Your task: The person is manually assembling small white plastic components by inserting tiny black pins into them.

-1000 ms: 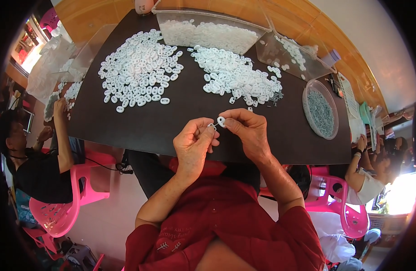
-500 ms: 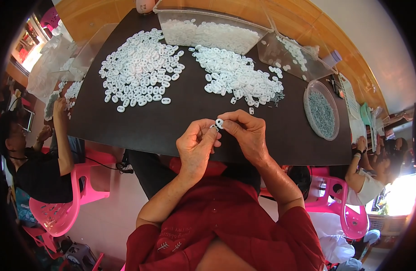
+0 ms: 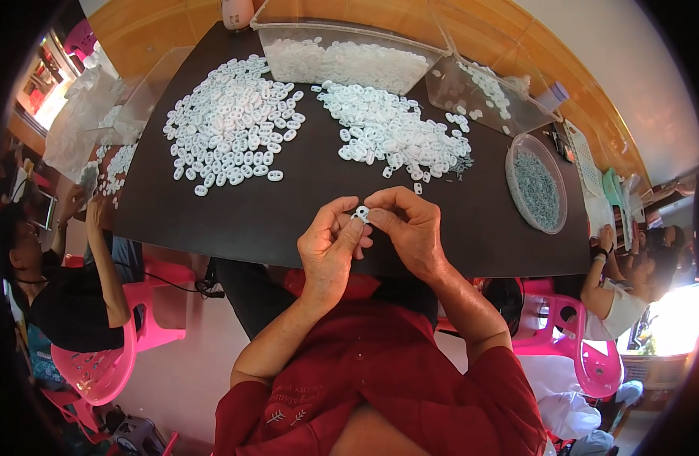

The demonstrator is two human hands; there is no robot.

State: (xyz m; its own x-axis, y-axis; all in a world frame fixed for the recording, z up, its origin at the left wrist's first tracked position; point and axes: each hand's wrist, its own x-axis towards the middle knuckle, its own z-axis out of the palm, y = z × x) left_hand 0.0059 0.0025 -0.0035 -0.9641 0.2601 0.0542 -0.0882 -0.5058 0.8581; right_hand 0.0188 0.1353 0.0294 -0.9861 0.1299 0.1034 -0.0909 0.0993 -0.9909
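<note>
Over the near part of the dark table, my left hand (image 3: 331, 243) and my right hand (image 3: 407, 232) meet fingertip to fingertip. Between them they pinch a small white oval plastic piece with round holes (image 3: 362, 213); its lower part is covered by my fingers. Beyond my hands lies a heap of similar white pieces (image 3: 399, 129), with a few small grey metal pins (image 3: 461, 166) at its right edge. To the left spreads a larger pile of white two-holed oval pieces (image 3: 232, 121). A round clear dish (image 3: 514, 190) of grey metal pins stands to the right.
At the back of the dark table (image 3: 289, 209) stands a clear bin (image 3: 349, 32) filled with white pieces. Beside it a second clear bin (image 3: 486, 114) holds a few. A person (image 3: 68, 296) works at left, another (image 3: 612, 304) sits at right. Pink chairs (image 3: 110, 372) flank me.
My hands have drawn closer together, and the white piece sits lower between my fingertips. The view has shifted slightly. The person at left has lowered a hand toward the pieces there.
</note>
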